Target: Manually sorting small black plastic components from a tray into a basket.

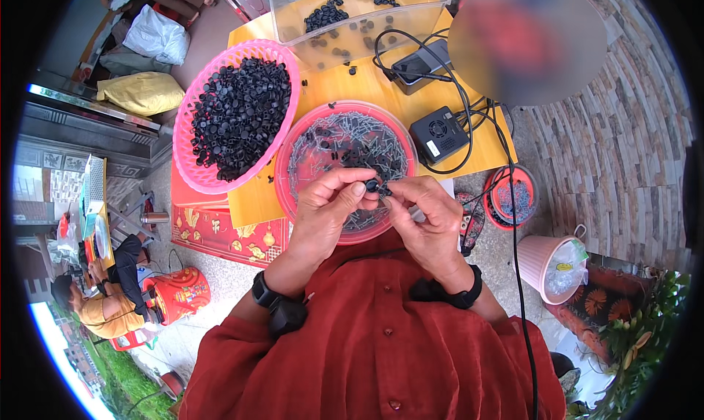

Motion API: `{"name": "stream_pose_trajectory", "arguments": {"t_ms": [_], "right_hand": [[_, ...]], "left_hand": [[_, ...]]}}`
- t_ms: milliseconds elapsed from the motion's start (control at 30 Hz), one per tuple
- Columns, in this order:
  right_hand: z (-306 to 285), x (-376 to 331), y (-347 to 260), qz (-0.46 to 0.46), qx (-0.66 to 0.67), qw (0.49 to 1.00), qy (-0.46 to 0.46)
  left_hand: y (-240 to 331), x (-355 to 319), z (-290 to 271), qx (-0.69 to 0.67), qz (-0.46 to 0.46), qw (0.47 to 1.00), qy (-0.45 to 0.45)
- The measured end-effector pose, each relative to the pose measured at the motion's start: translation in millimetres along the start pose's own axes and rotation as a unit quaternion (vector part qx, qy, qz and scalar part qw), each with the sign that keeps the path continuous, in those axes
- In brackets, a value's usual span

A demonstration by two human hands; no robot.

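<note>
My left hand [334, 200] pinches a small round black plastic part [372, 186] between thumb and forefinger. Close against it, my right hand [425, 211] grips the other side of the small black piece, so both hands meet there. Whether it is one part or two cannot be made out. Beneath my fingers stands a pink-rimmed round basin [287, 200] with many thin pale screw-like pins [367, 126] and some black parts in it. A pink plastic basket [185, 145] heaped with small black caps [238, 115] sits to the left of the basin.
A clear plastic box [290, 20] with scattered black pieces stands at the table's far side. Black devices [440, 134] with looping cables [469, 101] lie at the right on the yellow table [257, 200]. A red bowl [511, 196] and a pink bucket [546, 266] stand lower right.
</note>
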State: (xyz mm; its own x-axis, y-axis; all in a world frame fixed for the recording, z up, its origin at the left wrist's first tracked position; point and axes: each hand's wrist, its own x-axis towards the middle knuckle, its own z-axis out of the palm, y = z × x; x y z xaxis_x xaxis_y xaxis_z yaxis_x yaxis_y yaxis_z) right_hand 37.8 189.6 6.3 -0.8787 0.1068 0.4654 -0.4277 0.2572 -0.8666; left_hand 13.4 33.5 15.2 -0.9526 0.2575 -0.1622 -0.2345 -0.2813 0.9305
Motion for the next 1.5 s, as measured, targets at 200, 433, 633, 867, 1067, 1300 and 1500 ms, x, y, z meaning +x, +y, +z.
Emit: {"name": "stream_pose_trajectory", "arguments": {"t_ms": [200, 433, 633, 867, 1067, 1300, 1500], "right_hand": [[3.1, -1.2, 1.8, 0.003, 0.0, 1.0, 0.0], [4.4, -1.2, -0.7, 0.024, 0.008, 1.0, 0.001], [4.7, -0.7, 0.5, 0.011, -0.012, 1.0, -0.005], [7.3, -1.4, -1.6, 0.023, -0.008, 1.0, 0.001], [5.8, -2.3, 1.5, 0.001, -0.009, 1.0, 0.008], [4.5, -2.7, -2.1, 0.021, -0.011, 1.0, 0.013], [4.5, -0.6, -3.6, 0.002, -0.021, 1.0, 0.01]], "left_hand": [[-0.6, -0.9, -0.1, 0.007, 0.006, 1.0, -0.008], [0.7, -1.4, 1.1, 0.019, 0.003, 1.0, -0.005], [0.0, -1.2, 1.4, 0.029, 0.018, 0.999, -0.004], [-2.4, -1.6, -1.0, 0.05, 0.01, 0.999, -0.004], [-2.4, -2.8, -3.8, -0.017, -0.034, 0.999, -0.008], [-3.2, -1.8, -2.3, -0.095, -0.063, 0.993, 0.008], [-5.5, -2.1, -3.2, -0.066, -0.049, 0.997, 0.0]]}}
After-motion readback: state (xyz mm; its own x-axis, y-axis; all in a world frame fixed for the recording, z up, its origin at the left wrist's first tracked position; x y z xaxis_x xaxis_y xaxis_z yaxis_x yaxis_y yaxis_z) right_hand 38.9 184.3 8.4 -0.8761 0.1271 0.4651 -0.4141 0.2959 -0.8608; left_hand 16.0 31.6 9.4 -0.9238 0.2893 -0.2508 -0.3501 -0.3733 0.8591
